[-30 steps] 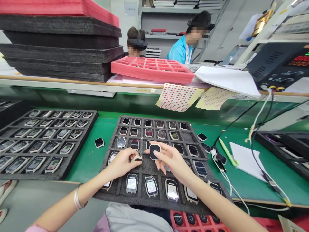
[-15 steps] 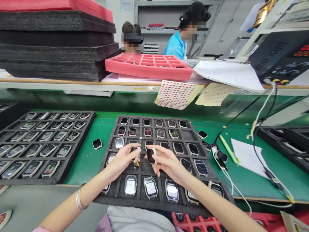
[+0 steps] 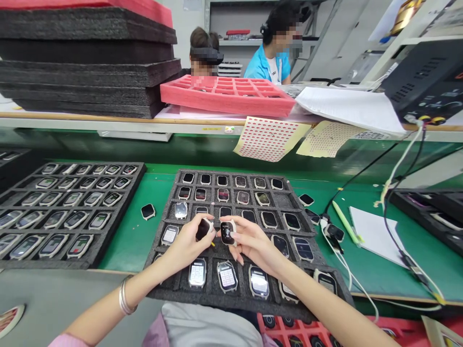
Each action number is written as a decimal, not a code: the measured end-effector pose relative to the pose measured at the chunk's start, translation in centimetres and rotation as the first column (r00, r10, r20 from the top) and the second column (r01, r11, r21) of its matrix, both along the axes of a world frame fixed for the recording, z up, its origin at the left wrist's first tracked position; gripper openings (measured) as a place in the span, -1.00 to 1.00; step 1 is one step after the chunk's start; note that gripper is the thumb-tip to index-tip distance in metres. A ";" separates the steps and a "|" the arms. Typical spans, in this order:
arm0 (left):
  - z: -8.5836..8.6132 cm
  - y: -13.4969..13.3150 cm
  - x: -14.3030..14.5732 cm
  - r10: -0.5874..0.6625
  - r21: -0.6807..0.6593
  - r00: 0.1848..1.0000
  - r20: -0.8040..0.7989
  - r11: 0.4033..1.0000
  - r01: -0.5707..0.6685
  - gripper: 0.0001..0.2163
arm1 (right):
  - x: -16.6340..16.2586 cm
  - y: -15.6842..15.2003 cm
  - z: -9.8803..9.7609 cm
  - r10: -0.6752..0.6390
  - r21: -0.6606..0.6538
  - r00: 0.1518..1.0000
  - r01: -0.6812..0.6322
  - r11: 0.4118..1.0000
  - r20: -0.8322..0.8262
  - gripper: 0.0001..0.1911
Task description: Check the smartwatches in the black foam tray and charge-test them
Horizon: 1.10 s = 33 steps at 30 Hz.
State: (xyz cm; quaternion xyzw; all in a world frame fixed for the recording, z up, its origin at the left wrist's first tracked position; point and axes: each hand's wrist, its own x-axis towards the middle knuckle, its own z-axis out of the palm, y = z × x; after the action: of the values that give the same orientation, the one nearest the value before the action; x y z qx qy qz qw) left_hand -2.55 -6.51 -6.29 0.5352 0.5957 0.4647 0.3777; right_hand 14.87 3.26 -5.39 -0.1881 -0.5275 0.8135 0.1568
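Observation:
My left hand (image 3: pixel 193 239) is closed around a strapless smartwatch (image 3: pixel 203 230) with a dark screen. Close beside it, my right hand (image 3: pixel 249 237) grips a second smartwatch (image 3: pixel 227 233), whose screen shows a small white picture on black. Both are held above a dark foam tray (image 3: pixel 213 297) with several rows of pockets. Most pockets hold watches; in the nearest row a watch (image 3: pixel 227 276) shows a lit white keypad. A small yellow tip sticks out by my left fingers; I cannot make out what it belongs to.
Another foam tray of watches (image 3: pixel 97 250) lies on the left, with a loose watch (image 3: pixel 148 211) between the trays. To the right are cables (image 3: pixel 395 231), a green pen (image 3: pixel 343 223) and white paper (image 3: pixel 376 236). Stacked foam (image 3: pixel 87 72) and a pink tray (image 3: pixel 227 102) sit on the shelf; two people are beyond.
The watch in my right hand has gone from a dark screen to a lit picture. My left hand has turned its watch so more of the screen shows. The view has shifted slightly.

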 end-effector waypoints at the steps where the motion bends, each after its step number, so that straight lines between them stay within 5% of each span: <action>1: 0.1 0.0 -0.1 -0.001 0.008 1.000 -0.007 1.000 0.001 -0.69 | 0.0 0.0 -0.1 -0.010 0.045 1.000 0.009 0.999 0.017 -0.62; 4: 0.5 0.0 -0.3 0.037 0.018 0.999 0.013 0.999 -0.037 -0.66 | 0.0 -0.1 -0.3 -0.086 0.265 0.990 0.053 0.963 0.114 -0.66; 7: 0.7 -0.3 -0.3 0.049 -0.101 0.960 0.275 0.995 -0.021 -0.63 | 0.0 -0.7 -0.3 -0.123 0.456 0.964 0.003 0.890 0.235 -0.63; 12: 1.4 -1.3 0.2 -0.016 -0.162 0.684 0.729 0.967 0.196 -0.68 | -0.3 -1.9 0.4 -0.164 0.657 0.968 -0.002 0.754 0.191 -0.74; 18: 2.0 -2.6 0.8 -0.043 -0.078 0.582 0.812 0.980 0.181 -0.75 | 0.1 -2.6 1.1 -0.098 0.421 0.950 -0.038 0.906 0.296 -0.73; 22: 1.4 -3.4 1.5 0.002 -0.088 0.516 0.857 0.986 0.142 -0.76 | 0.0 -3.7 1.5 -0.132 0.435 0.953 0.001 0.900 0.272 -0.78; 28: 0.9 -4.5 2.0 0.057 -0.083 0.529 0.847 0.996 0.025 -0.74 | -0.1 -4.4 2.4 -0.254 0.625 0.953 0.098 0.775 0.166 -0.83; 33: 0.4 -5.0 2.5 0.023 -0.020 0.586 0.810 1.000 -0.012 -0.68 | 0.0 -5.0 1.9 -0.147 0.399 0.929 -0.001 0.917 0.339 -0.74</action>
State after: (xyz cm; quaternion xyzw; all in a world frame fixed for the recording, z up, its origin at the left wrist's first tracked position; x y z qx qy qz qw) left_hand -0.02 -11.53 -5.87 0.2570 0.3669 0.6574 0.6059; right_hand 14.88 -1.76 -3.53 -0.3191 -0.6919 0.6360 0.1224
